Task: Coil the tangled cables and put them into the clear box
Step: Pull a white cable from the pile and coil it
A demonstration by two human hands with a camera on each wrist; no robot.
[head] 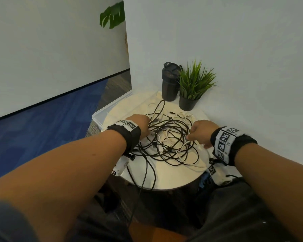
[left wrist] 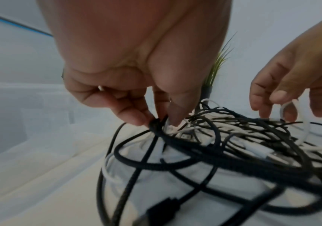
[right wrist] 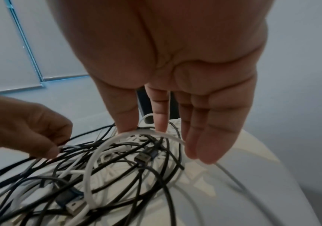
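**Both hands in the cable tangle on the round table**

The tangled heap of black and white cables (head: 168, 137) lies on the round white table top (head: 173, 179), approx. in its centre. 2 black strands hang over the table edge at 6 o'clock, toward the person's lap.

The left hand (head: 140, 124) is at 9 o'clock of the heap. In the left wrist view its thumb and fingers (left wrist: 131, 113) are curled and pinch a thick black braided cable (left wrist: 168, 142) at the top of the tangle; a thin white strand runs just beside the pinch.

The right hand (head: 202, 131) is at 3 o'clock of the heap. In the right wrist view its fingers (right wrist: 210, 137) point down, nearly straight, and a loop of white cable (right wrist: 98, 152) goes across the fingertips, between thumb and index. Whether the thumb really clamps it, I cannot tell; it looks hooked rather than squeezed.

The clear plastic box (head: 110, 110) stands at 10 o'clock of the heap, partly over the table edge, w/ no cable visible inside.

At 12 o'clock, near the wall, stand a dark shaker bottle with flip lid (head: 170, 82) and, touching or just beside it, a small green grass plant in a black pot (head: 191, 89). Both wrists wear black bands w/ printed black-white markers (head: 222, 142).
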